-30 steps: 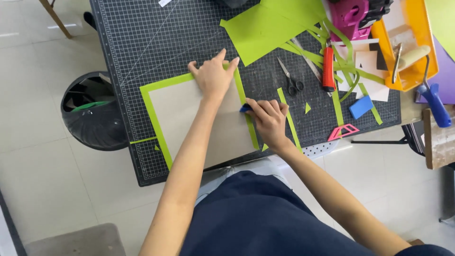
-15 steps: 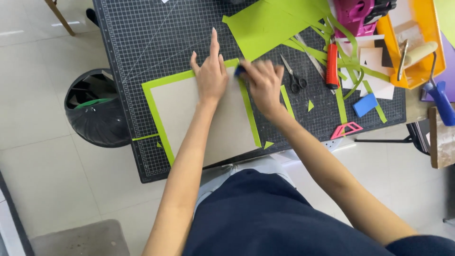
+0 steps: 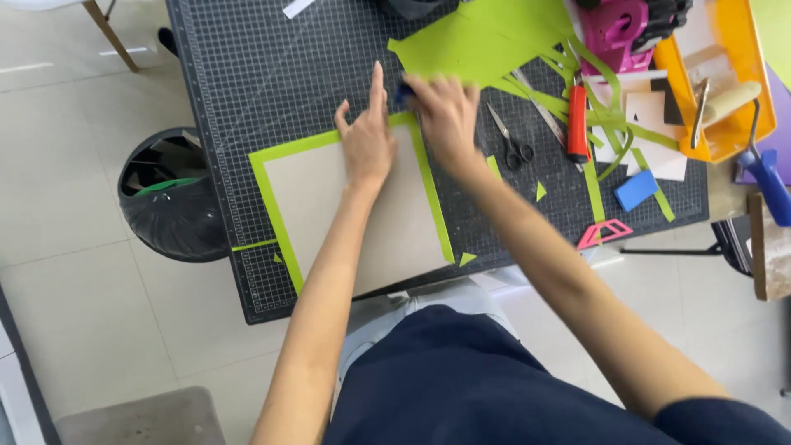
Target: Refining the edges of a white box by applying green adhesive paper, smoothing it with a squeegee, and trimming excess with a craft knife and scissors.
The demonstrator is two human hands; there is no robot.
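A grey cardboard sheet [image 3: 313,206] lies on a larger lime-green paper sheet [image 3: 268,198], which shows as a border around it, on a dark cutting mat [image 3: 272,74]. My left hand [image 3: 367,140] presses flat on the cardboard's far edge, fingers spread. My right hand [image 3: 445,111], blurred, is closed around a small blue tool [image 3: 404,92] at the cardboard's far right corner.
Scissors [image 3: 511,140], a red utility knife [image 3: 578,124], green paper scraps [image 3: 486,37], a blue block [image 3: 636,189] and a pink triangle ruler [image 3: 603,233] lie to the right. An orange tray [image 3: 688,91] holds a paint roller [image 3: 758,148]. A black bin [image 3: 169,198] stands left of the table.
My right hand has slid the blue tool along the cardboard's right edge, from near its middle to the far corner. My left hand has stayed pressed on the cardboard.
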